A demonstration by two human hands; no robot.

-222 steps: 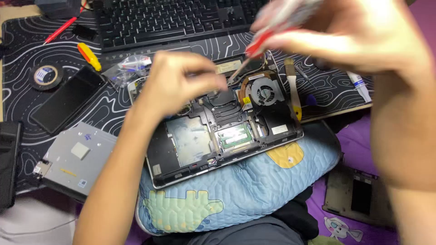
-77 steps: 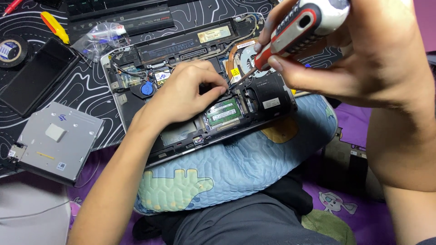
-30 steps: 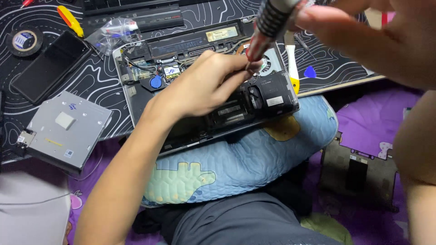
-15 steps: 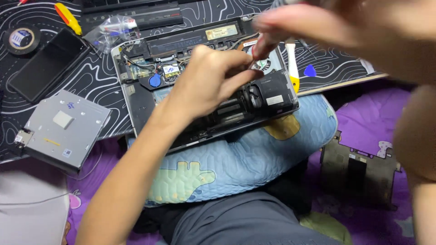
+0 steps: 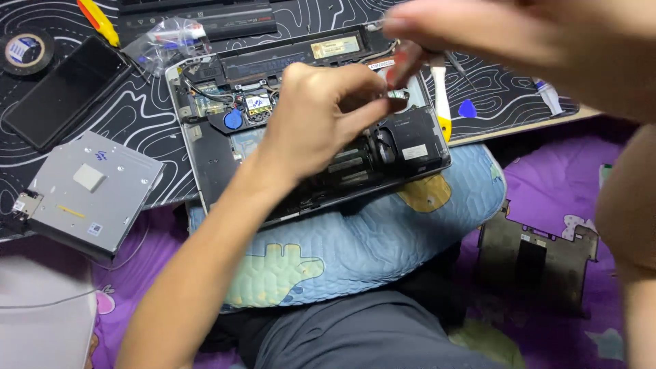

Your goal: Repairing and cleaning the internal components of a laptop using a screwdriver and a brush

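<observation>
An opened laptop [image 5: 208,160] with its bottom cover off lies tilted on a blue quilted cushion [image 5: 383,232] in my lap. My left hand [image 5: 314,116] rests across its inside. The thumb and forefinger pinch at a small part [image 5: 398,100] next to the black fan housing [image 5: 413,140]. My right hand [image 5: 526,34] is blurred at the top right. It holds a red-and-black screwdriver [image 5: 408,63] whose tip points down to where the left fingers meet.
On the black patterned mat [image 5: 143,116] lie a grey optical drive [image 5: 89,191], a dark phone [image 5: 65,92], a tape roll [image 5: 26,51], a yellow screwdriver [image 5: 99,20], a plastic bag [image 5: 167,41], a white-and-yellow pry tool [image 5: 441,102] and a blue pick [image 5: 467,108]. A black cover panel [image 5: 540,263] lies on the purple bedding.
My right hand has dropped and moved left with the screwdriver toward the fan. My left hand's fingers have closed into a pinch at the same spot.
</observation>
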